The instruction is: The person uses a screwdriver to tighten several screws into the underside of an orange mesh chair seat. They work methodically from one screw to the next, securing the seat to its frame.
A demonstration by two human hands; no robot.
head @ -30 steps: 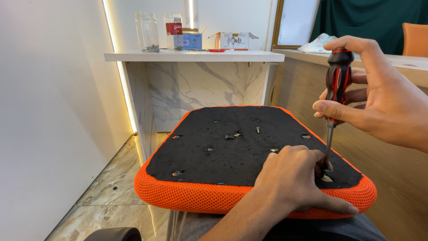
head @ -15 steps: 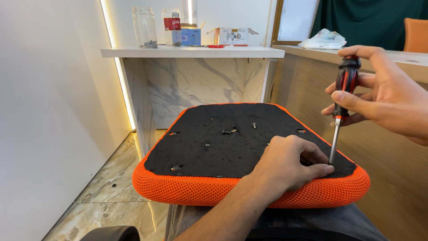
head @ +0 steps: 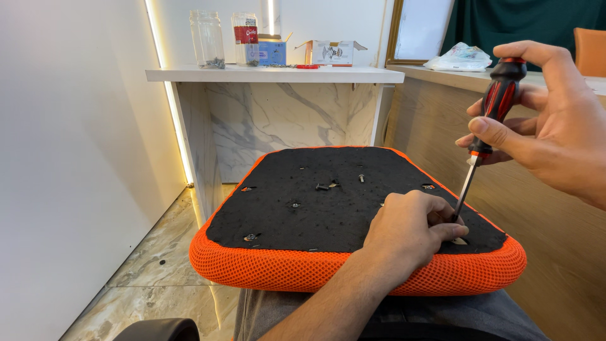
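An orange-edged seat cushion (head: 303, 268) lies black underside up across the person's lap. At its near right corner the left hand (head: 410, 230) rests, fingers curled around the tip of a red-and-black screwdriver (head: 489, 123), which the right hand (head: 549, 120) grips upright. By my judgement this corner is in work; loose screws (head: 327, 186) farther back suggest more remains.

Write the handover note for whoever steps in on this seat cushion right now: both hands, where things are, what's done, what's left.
Right hand: grips the red-and-black screwdriver, tip down at the cushion's near right corner.
Left hand: rests on the black underside, fingers steadying the spot at the tip.
Seat cushion: orange mesh, upside down on the lap.
Done: cannot tell which screws are tight; loose screws lie mid-panel.
Left: the corner fixing under the tip, and apparently the other mounting holes.
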